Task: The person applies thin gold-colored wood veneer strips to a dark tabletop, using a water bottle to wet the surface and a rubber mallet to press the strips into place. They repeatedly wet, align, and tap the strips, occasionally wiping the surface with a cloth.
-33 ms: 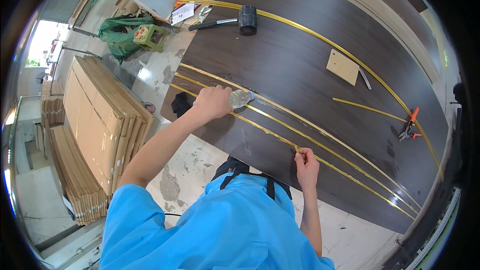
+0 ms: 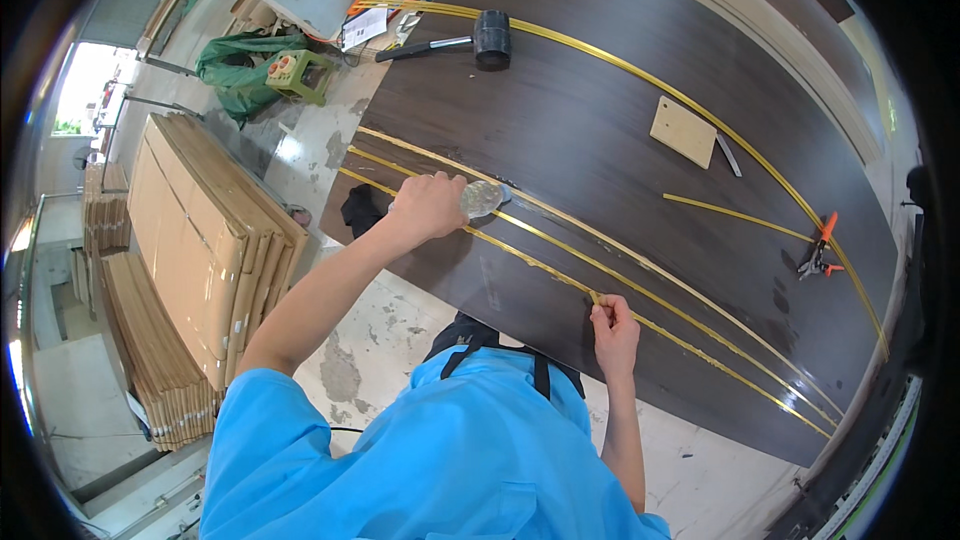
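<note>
My left hand [image 2: 428,208] is closed around a clear bottle [image 2: 481,199] tipped on its side. The bottle's bluish end points right, low over the dark brown panel [image 2: 560,130], between the gold strips. My right hand [image 2: 616,333] pinches the nearest gold strip [image 2: 530,258] between thumb and fingers, close to the panel's front edge. Beyond it a second gold strip [image 2: 590,260] and a paler grooved line [image 2: 640,258] run across the panel, roughly side by side. Whether the bottle's tip touches the panel I cannot tell.
On the panel lie a black rubber mallet [image 2: 492,40], a beige rectangular block [image 2: 683,133], a short gold strip [image 2: 730,210], orange-handled cutters [image 2: 820,248] and long gold strips [image 2: 600,56]. Stacked cardboard-coloured boards [image 2: 185,240] stand at left, near a green stool [image 2: 312,77].
My left hand and the bottle have shifted very slightly to the right. My right hand keeps its pinch on the gold strip in nearly the same place.
</note>
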The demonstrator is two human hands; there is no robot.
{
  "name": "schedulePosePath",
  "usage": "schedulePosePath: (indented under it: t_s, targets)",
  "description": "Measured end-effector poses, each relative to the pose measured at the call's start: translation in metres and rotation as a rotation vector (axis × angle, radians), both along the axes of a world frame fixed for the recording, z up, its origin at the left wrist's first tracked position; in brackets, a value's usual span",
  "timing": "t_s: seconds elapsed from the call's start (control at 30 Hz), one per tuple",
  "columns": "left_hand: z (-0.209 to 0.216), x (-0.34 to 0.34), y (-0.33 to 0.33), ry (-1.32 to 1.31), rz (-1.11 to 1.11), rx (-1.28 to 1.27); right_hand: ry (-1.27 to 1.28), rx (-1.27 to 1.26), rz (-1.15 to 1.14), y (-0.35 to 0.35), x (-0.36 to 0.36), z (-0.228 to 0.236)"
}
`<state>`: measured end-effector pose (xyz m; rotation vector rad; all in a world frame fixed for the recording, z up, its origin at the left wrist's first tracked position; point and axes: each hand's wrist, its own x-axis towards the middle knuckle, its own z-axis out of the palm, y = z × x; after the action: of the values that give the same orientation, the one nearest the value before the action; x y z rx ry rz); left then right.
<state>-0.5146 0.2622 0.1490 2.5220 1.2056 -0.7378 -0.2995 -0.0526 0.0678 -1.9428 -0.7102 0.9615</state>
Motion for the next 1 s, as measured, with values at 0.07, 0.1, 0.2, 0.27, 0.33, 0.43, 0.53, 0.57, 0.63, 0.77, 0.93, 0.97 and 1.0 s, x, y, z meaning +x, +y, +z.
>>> schedulePosePath:
  t_s: [0.07,0.1,0.2,0.27,0.33,0.43,0.53,0.57,0.63,0.77,0.93,0.97,1.0]
  targets:
    - [0.000,0.015,-0.010,0.012,-0.027,-0.007,0.019,0.010,-0.014,-0.007,0.011,-0.004]
    - [0.000,0.022,-0.014,0.020,-0.041,-0.008,0.018,0.022,-0.018,-0.010,0.015,-0.005]
    - [0.000,0.038,-0.024,0.034,-0.077,0.000,0.001,0.024,-0.014,-0.018,0.023,-0.010]
    - [0.000,0.048,-0.030,0.040,-0.101,0.006,-0.001,0.019,-0.018,-0.022,0.026,-0.010]
    - [0.001,0.057,-0.037,0.010,-0.106,-0.008,0.022,0.027,-0.031,-0.024,0.029,-0.010]
    - [0.003,0.066,-0.045,-0.003,-0.132,-0.012,0.043,-0.003,-0.037,-0.027,0.033,-0.007]
    - [0.002,0.068,-0.046,-0.027,-0.125,-0.064,0.029,0.009,-0.044,-0.030,0.036,-0.007]
    - [0.001,0.066,-0.046,-0.056,-0.119,-0.083,0.029,-0.001,-0.060,-0.031,0.037,-0.007]
    - [-0.003,0.059,-0.041,-0.166,0.014,-0.215,0.052,0.017,-0.089,-0.032,0.038,-0.009]
    - [-0.019,0.048,-0.017,-0.570,0.341,-0.545,0.026,0.041,-0.143,-0.030,0.041,-0.010]
    - [-0.043,0.079,0.038,-1.183,0.389,-0.535,0.066,-0.019,-0.151,-0.014,0.040,-0.005]
    - [-0.045,0.087,0.050,-1.227,0.410,-0.494,0.059,-0.028,-0.139,-0.010,0.038,-0.003]
    - [-0.047,0.097,0.061,-1.294,0.403,-0.428,0.064,-0.048,-0.138,-0.005,0.036,-0.001]
